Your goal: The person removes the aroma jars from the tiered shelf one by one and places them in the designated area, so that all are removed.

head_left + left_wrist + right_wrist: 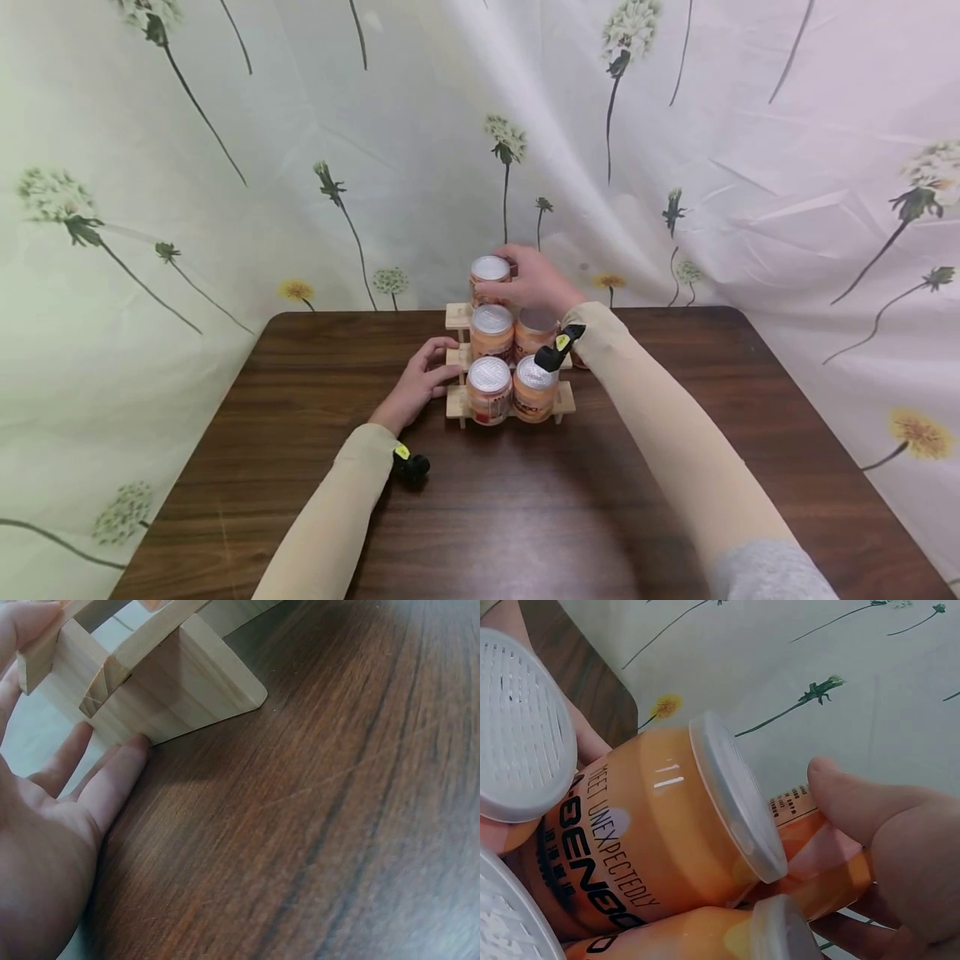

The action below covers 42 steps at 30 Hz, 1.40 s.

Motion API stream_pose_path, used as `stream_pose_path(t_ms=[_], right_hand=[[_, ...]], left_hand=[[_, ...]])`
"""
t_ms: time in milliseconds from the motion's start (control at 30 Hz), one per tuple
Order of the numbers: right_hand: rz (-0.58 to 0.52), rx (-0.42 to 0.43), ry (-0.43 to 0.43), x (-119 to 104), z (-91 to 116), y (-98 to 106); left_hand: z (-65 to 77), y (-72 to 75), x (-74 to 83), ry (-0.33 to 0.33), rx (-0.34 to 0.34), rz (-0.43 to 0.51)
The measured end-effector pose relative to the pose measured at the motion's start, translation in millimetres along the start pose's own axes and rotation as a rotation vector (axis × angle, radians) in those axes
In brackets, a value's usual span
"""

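A stepped light-wood rack [566, 398] holds orange jars with silvery lids in rows. At its top step, my right hand [536, 282] grips the back-left jar [491, 268], thumb on the near side and fingers behind; in the right wrist view that jar [821, 859] shows partly behind a nearer jar [667, 817]. My left hand [420, 383] holds the rack's left side at the middle step. In the left wrist view its thumb lies over a step's end, and other fingertips touch the wooden side panel [165, 697].
Two jars stand on the front step, the left one [489, 392] beside the right one [534, 392]; two more stand on the middle step. Part of another jar [579, 361] shows right of the rack, behind my forearm. The brown table [315, 400] meets a flower-print curtain [420, 167].
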State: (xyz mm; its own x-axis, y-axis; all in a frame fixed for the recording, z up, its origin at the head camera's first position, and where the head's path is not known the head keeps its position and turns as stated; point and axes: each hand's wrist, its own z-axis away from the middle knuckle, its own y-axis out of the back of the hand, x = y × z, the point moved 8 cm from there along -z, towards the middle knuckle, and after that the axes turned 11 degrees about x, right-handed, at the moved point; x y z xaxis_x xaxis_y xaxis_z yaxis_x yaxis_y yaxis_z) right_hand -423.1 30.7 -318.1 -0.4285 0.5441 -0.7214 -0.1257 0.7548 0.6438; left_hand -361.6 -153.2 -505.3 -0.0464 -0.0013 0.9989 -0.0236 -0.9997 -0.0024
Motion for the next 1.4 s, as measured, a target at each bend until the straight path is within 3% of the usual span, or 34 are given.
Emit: stream_pose_path(t_ms=[500, 1200, 1400], right_hand=[[-0.116, 0.111, -0.046, 9.4, -2.2, 6.6], [-0.342, 0.368, -0.058, 15.6, 24.3, 77.3], [-0.327, 0.439, -0.039, 25.6, 35.7, 96.6]], left_hand=[[-0.3, -1.2, -0.3, -0.014, 0.012, 0.01], [0.4, -3.5, -0.4, -0.016, 0.008, 0.013], [-0.7, -2.9, 0.2, -0.01, 0.017, 0.014]])
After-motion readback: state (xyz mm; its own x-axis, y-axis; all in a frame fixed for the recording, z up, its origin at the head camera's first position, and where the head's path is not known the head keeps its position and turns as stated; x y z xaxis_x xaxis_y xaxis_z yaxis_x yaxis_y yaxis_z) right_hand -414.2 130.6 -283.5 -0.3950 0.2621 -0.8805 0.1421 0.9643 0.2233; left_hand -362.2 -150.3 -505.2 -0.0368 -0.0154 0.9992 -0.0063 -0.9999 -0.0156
